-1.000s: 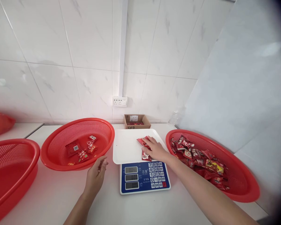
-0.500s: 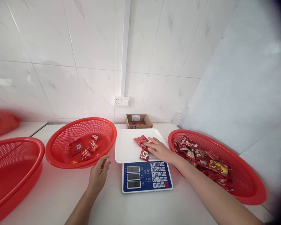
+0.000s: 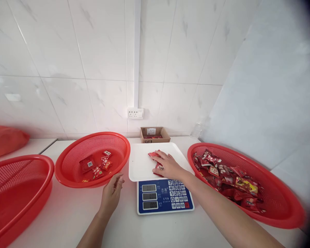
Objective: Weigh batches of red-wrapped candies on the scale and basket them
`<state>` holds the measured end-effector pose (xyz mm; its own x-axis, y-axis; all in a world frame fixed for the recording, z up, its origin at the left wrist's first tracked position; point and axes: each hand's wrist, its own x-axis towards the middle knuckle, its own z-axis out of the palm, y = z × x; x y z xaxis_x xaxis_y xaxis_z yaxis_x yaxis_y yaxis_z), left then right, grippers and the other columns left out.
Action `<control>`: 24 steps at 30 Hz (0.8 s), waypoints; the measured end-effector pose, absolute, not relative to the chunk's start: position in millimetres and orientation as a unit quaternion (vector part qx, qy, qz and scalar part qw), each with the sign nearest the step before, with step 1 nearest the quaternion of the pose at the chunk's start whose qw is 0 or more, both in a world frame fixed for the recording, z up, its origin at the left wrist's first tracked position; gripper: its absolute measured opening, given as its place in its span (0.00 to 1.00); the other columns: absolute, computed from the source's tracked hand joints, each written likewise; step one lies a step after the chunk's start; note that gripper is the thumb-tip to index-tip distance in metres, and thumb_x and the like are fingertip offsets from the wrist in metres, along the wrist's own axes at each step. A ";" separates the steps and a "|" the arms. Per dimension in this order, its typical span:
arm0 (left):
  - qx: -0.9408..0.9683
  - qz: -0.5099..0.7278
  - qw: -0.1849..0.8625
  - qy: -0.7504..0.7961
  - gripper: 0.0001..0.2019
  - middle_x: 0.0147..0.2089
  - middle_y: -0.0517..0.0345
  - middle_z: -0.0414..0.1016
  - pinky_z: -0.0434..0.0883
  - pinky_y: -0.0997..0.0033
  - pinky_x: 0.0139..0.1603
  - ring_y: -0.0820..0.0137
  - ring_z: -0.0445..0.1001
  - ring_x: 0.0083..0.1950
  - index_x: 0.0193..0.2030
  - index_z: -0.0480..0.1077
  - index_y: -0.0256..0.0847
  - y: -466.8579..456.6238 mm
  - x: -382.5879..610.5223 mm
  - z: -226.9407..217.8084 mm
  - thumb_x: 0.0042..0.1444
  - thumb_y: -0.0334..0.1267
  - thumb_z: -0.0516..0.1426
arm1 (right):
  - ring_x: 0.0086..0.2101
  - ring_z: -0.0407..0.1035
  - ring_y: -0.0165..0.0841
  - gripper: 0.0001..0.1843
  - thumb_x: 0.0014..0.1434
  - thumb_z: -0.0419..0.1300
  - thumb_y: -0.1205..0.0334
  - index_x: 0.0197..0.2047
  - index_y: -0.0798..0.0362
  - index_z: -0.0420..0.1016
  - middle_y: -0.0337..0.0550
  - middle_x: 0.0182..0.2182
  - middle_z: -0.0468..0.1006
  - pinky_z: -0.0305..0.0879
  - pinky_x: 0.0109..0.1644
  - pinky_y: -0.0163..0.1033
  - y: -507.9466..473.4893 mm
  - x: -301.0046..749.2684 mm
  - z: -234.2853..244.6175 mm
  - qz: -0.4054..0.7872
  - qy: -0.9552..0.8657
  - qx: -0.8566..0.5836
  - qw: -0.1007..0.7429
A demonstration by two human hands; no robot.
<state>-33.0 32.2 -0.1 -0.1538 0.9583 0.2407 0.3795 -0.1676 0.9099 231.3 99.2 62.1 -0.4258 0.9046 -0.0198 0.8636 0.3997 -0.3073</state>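
My right hand (image 3: 167,165) lies on the white tray (image 3: 141,165) of the scale (image 3: 164,198), its fingers curled over a few red snack packets (image 3: 153,154). My left hand (image 3: 112,194) rests on the white counter beside the middle red basket (image 3: 93,158), fingers loosely apart and holding nothing. That basket holds several red packets (image 3: 98,166). The red basket (image 3: 248,182) on the right is full of red snack packets.
A third red basket (image 3: 17,193) sits at the far left, with a red bag (image 3: 5,139) behind it. A small cardboard box (image 3: 155,134) stands against the tiled wall under a socket (image 3: 135,113). A clear bottle (image 3: 196,130) stands in the corner.
My right hand has slid left over the packets on the tray and curled around them. My left hand has hardly moved. The camera shifted slightly.
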 end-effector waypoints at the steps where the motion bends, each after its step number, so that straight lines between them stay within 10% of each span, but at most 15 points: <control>1: 0.580 0.498 0.291 0.575 0.23 0.32 0.55 0.75 0.74 0.68 0.33 0.68 0.74 0.32 0.42 0.69 0.40 32.1 -33.2 0.4 0.53 0.57 0.49 | 0.65 0.34 0.43 0.38 0.55 0.51 0.37 0.65 0.43 0.55 0.45 0.67 0.42 0.32 0.64 0.56 100.1 230.9 61.7 0.136 -0.832 -0.532 0.084; 11: 0.582 0.497 0.288 0.575 0.23 0.32 0.54 0.75 0.75 0.67 0.34 0.67 0.75 0.33 0.41 0.70 0.40 31.1 -33.1 2.9 0.53 0.58 0.49 | 0.60 0.53 0.40 0.28 0.60 0.47 0.46 0.60 0.50 0.62 0.48 0.61 0.59 0.49 0.63 0.48 93.7 329.4 84.6 0.095 -0.728 -0.610 0.298; 24: 0.578 0.502 0.240 0.598 0.24 0.34 0.56 0.76 0.75 0.69 0.33 0.70 0.74 0.29 0.44 0.68 0.42 34.9 -35.9 -3.5 0.53 0.58 0.48 | 0.44 0.71 0.42 0.22 0.51 0.61 0.58 0.50 0.50 0.72 0.48 0.47 0.76 0.65 0.48 0.41 60.4 425.0 47.1 0.163 -0.685 -0.710 0.006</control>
<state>-35.9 34.9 -3.5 -0.2176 0.9309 0.2932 0.4500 -0.1709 0.8765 425.0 60.4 47.1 0.0083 0.9747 -0.2231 0.9708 -0.0614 -0.2319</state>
